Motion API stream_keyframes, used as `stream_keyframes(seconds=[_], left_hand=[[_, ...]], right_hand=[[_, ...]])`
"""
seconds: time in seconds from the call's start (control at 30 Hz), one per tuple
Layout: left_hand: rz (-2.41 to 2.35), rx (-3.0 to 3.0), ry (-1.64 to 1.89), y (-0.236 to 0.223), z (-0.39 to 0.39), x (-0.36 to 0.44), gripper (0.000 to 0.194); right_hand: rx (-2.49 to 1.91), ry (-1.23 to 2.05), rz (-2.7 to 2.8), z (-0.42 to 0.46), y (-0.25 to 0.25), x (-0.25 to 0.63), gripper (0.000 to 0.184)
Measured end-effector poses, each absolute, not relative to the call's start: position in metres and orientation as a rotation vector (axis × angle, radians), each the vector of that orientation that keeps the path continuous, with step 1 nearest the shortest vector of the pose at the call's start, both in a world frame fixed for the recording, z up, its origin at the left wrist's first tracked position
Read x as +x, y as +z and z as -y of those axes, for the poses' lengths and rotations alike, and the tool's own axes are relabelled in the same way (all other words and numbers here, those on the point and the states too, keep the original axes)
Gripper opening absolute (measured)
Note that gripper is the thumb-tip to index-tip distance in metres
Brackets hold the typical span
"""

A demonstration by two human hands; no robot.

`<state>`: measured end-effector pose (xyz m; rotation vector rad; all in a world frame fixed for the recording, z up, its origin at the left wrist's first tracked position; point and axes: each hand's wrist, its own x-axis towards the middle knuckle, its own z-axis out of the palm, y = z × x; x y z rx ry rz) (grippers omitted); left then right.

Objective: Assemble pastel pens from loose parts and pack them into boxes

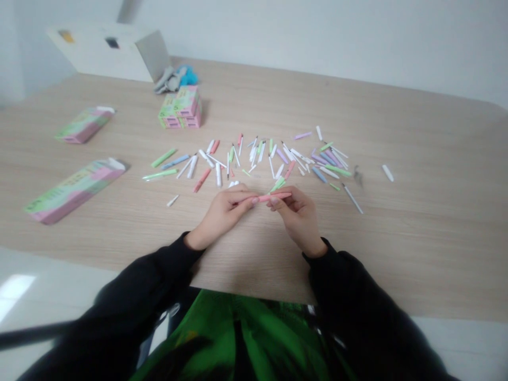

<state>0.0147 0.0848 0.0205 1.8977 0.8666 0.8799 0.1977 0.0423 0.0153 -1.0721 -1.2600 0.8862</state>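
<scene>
A pink pen (274, 197) lies level between my two hands, just above the near part of the table. My left hand (226, 211) pinches its left end between thumb and fingers. The thumb and fingers of my right hand (297, 214) close on its right part. Just beyond my hands are spread loose pen parts: white barrels (218, 174), thin refills (352, 198), and caps and barrels in pink, green, blue and purple. A green pen piece (278, 183) lies right behind my right fingers, partly hidden by them.
Two long pink-and-green cartons (77, 190) lie at the left. Several small boxes (180, 108) are stacked behind the pen parts. Grey and blue cloth (177, 79) lies by a white box (107, 53) at the back left. A lone white cap (388, 173) rests at the right.
</scene>
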Motion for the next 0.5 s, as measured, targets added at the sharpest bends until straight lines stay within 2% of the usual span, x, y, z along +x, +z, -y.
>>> stream_keyframes(seconds=[0.17,0.27,0.4,0.43,0.5], left_hand=[[-0.953,2.158,0.913,0.022,-0.100,-0.012,0.033],[-1.529,2.253,1.121,0.028,-0.125,-0.084,0.039],[-2.387,1.927,1.219,0.033,-0.148,-0.214,0.071],[-2.443,1.873,1.168,0.031,-0.151,-0.241,0.072],[-2.276,1.873,1.076,0.024,-0.157,-0.281,0.054]], right_hand=[[-1.116,0.818,1.257,-0.041,0.018,0.204,0.020],[-1.149,0.711,1.236,-0.040,0.024,0.212,0.017],[-1.168,0.656,1.265,-0.042,0.026,0.216,0.012],[-1.164,0.657,1.285,-0.042,0.025,0.215,0.011],[-1.153,0.665,1.330,-0.043,0.022,0.212,0.010]])
